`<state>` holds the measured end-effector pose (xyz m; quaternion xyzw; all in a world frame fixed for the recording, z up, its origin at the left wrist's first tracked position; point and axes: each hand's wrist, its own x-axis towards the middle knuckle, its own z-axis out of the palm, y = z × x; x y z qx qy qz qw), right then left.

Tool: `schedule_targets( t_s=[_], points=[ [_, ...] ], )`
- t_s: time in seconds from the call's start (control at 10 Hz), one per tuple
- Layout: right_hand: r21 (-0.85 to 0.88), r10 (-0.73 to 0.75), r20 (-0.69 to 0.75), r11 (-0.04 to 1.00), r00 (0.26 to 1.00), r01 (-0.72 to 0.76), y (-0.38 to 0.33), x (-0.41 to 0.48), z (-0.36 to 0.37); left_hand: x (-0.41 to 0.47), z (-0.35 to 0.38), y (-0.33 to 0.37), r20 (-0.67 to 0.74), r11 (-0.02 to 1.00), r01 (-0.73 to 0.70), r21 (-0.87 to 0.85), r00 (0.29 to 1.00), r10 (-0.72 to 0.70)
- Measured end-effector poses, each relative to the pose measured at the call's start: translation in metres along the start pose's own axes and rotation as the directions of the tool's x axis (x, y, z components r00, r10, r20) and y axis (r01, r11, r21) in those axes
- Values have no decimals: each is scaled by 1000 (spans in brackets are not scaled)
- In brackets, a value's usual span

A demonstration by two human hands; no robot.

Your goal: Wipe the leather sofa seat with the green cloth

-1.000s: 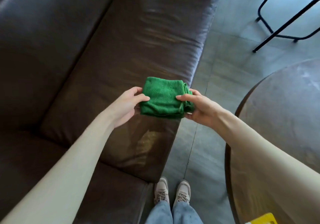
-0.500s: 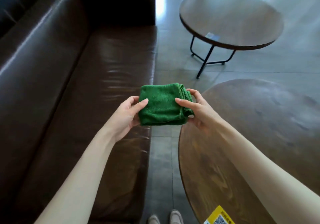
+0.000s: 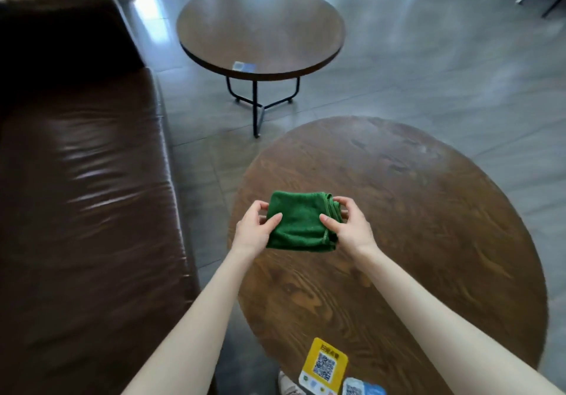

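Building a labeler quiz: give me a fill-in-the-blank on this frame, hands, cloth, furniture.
1. The folded cloth is coloured ____.
2. It is held by ____ hands, left hand and right hand.
3. It is over the near ____, not the sofa.
4. The yellow card shows a ____ code.

Missing: green; both; table; QR

both hands hold a folded green microfibre cloth (image 3: 298, 221) over the near round dark wooden table (image 3: 428, 226): left hand (image 3: 255, 229) pinching its left edge, right hand (image 3: 347, 226) its layered right edge. the glossy brown leather sofa seat (image 3: 85, 195) lies at left, apart from the cloth. a yellow qr-code card (image 3: 324, 367) lies on the table's near edge.
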<state>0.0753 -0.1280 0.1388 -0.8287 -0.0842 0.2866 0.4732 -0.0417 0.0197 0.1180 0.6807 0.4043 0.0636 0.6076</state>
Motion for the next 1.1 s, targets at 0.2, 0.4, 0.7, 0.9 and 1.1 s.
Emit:
schedule_targets(
  t_s=[0.2,0.4,0.7,0.9,1.1],
  points=[
    [-95,195,24,977,981,-191,86,1,-10,2,54,-60,39,963,93,253,994,-106],
    [-282,139,33,951,990,-124,128,13,7,8,71,-96,7,907,113,405,992,-126],
    [-430,37,6,902,999,-31,161,17,21,12,92,-120,4,799,78,596,995,-100],
    [-704,-122,123,689,985,173,157,16,16,6,94,-114,185,623,-208,754,977,102],
    [-749,35,260,638,965,179,142,16,9,4,87,-91,313,448,-242,861,945,-91]
  ],
)
